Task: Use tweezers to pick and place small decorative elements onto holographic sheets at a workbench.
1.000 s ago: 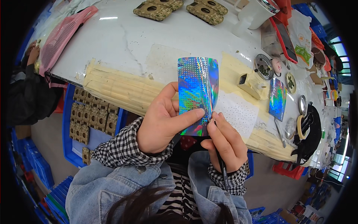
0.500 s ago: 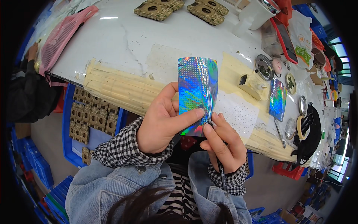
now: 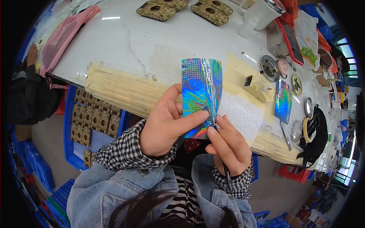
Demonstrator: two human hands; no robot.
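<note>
My left hand (image 3: pixel 167 125) is closed on a shiny blue holographic sheet (image 3: pixel 195 83) covered in rows of small dots. Its thumb presses on the lower middle of the sheet's face, while the fingers behind are mostly hidden. The sheet stands tilted above the table edge, its right side bowed. Pinched in my right hand (image 3: pixel 230 146) are slim black tweezers (image 3: pixel 227 175), whose back end sticks out below the palm. Their tip meets the sheet's lower right edge, beside my left thumb; the exact contact is too small to make out.
White paper with tiny specks (image 3: pixel 241 117) lies behind my right hand. Further right are a second holographic sheet (image 3: pixel 282 102), a round metal dish (image 3: pixel 269 68) and a tape-wrapped block (image 3: pixel 258 89). Camouflage cases (image 3: pixel 156 10) sit at the back; more fill a blue crate (image 3: pixel 68 142). Another person's hand (image 3: pixel 32 55) is far left.
My right fingers and the tweezers have shifted very slightly; the tweezers' back end has swung a little. My left hand keeps its hold on the sheet. The other person's hand at left has moved.
</note>
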